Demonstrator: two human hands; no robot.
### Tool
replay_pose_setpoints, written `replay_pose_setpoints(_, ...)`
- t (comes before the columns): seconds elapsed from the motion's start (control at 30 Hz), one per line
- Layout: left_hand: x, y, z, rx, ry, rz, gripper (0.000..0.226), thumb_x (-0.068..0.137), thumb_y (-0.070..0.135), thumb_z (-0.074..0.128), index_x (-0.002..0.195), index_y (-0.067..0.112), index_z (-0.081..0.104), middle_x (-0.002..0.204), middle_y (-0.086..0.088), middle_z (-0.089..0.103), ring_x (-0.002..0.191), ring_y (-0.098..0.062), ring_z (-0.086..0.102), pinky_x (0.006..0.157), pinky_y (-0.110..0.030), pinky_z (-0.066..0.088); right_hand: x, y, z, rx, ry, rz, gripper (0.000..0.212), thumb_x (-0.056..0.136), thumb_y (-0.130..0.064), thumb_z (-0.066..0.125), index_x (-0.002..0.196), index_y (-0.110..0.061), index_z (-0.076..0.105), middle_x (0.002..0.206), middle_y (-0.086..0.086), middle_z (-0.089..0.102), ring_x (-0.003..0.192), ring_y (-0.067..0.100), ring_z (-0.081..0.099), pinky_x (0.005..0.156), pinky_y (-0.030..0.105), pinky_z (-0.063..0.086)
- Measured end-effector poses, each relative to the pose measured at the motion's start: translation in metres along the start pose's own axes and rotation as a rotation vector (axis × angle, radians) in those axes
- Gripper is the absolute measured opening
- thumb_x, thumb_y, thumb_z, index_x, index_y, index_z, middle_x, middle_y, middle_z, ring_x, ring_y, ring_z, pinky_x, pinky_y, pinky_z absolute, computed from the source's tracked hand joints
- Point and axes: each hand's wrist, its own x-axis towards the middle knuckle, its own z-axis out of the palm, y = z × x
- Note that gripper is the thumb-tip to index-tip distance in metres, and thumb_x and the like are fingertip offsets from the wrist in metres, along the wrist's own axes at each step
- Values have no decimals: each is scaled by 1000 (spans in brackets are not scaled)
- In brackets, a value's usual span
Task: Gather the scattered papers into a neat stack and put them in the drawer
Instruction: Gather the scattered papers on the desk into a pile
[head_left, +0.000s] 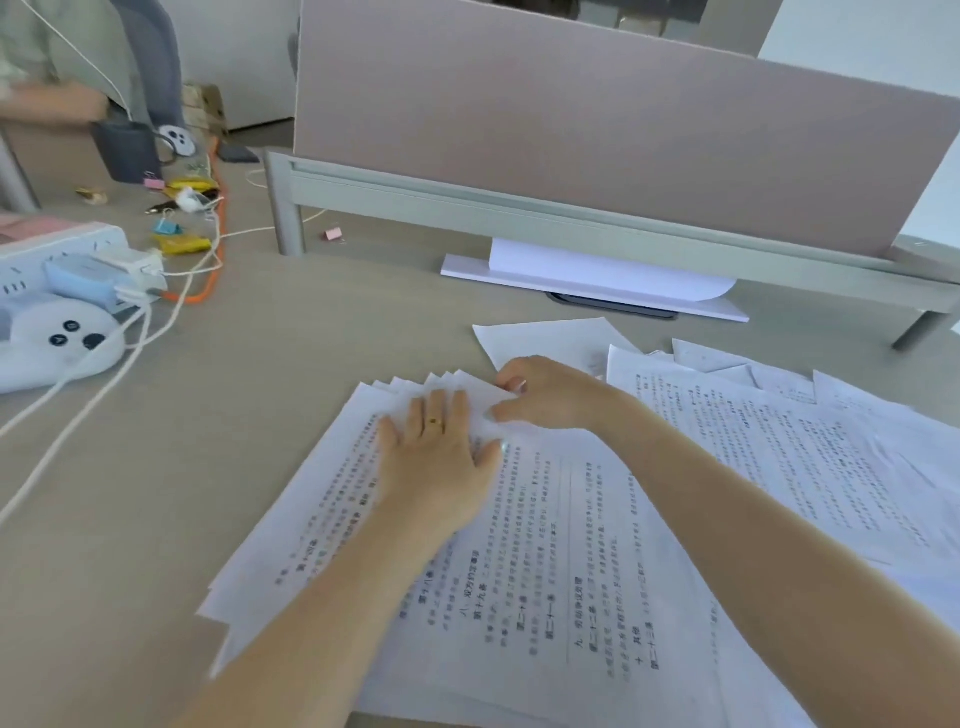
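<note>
Several printed white papers (545, 561) lie fanned in a loose pile on the desk in front of me, their far corners spread apart. My left hand (436, 457) lies flat on top of the pile, fingers apart, a ring on one finger. My right hand (545, 395) pinches the far corner of the top sheets between thumb and fingers. More printed sheets (779, 441) lie scattered to the right, overlapping each other. No drawer is in view.
A desk divider panel (571, 130) stands behind the papers, with a white sheet stack (597, 280) under it. At the left are a power strip (62, 249), white and orange cables (104, 384), binder clips (332, 235) and a person's arm.
</note>
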Motion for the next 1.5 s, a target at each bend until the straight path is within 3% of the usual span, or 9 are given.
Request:
replay_pose_setpoints(0.17,0,1,-2,-57,67,74,68,93,50,22,148,20,-5,160,-3,-2,146,-22,-3,117,-42,0,10,-5,-7,-65,-72,79,45,78,-45,64,60,-15,35,60,-2,32,53,17,30,53,27,22)
replay_pose_setpoints(0.43,1,1,-2,-147,183,114,78,90,55,32,148,22,-10,159,-3,-13,146,-21,-10,117,-40,-5,9,-1,-21,6,-244,37,33,78,-44,67,67,-19,48,66,-8,50,64,15,46,61,24,32)
replay_pose_setpoints(0.6,1,4,-8,-257,287,183,72,92,44,37,148,25,-4,159,2,-9,146,-15,-7,117,-36,-5,7,4,-28,204,-456,48,19,85,-21,65,102,-28,63,111,-14,65,108,0,54,92,18,37)
replay_pose_setpoints(0.7,0,3,-11,-331,321,201,68,93,37,41,149,24,4,160,3,-1,147,-13,0,117,-35,-2,16,10,-15,207,-384,35,27,74,-22,72,101,-28,68,116,-10,66,121,15,50,110,33,28)
replay_pose_setpoints(0.87,-2,-2,-30,-329,703,204,54,88,26,44,139,13,37,154,-9,28,144,-23,23,111,-54,-2,1,22,-30,583,-92,-68,38,76,-15,73,114,-16,65,114,-2,68,106,14,61,94,30,39)
replay_pose_setpoints(1.0,-7,-22,-58,-505,965,2,74,83,27,58,145,16,20,158,-12,10,146,-25,7,112,-53,-8,-18,37,-55,1033,135,-172,57,59,-18,83,113,-10,65,110,7,72,101,24,68,87,40,55)
replay_pose_setpoints(1.17,-7,-20,-76,-1456,460,3,54,83,39,62,131,34,38,135,12,49,122,-4,49,109,-44,37,-48,50,-69,1259,370,-283,17,84,-13,63,100,-15,67,95,0,76,88,17,72,75,34,58)
replay_pose_setpoints(1.27,-6,-4,-78,-1397,180,20,28,73,48,67,97,35,64,99,19,66,106,-10,60,84,-26,46,-62,56,-78,1319,513,-288,26,86,-11,61,111,-8,64,112,11,69,101,27,68,87,43,55)
replay_pose_setpoints(1.5,0,69,-153,-1149,468,356,16,92,22,52,81,33,57,74,24,52,48,24,49,47,4,36,-87,50,-134,1429,731,-471,34,83,-9,61,117,-6,59,109,8,71,97,25,69,78,38,56)
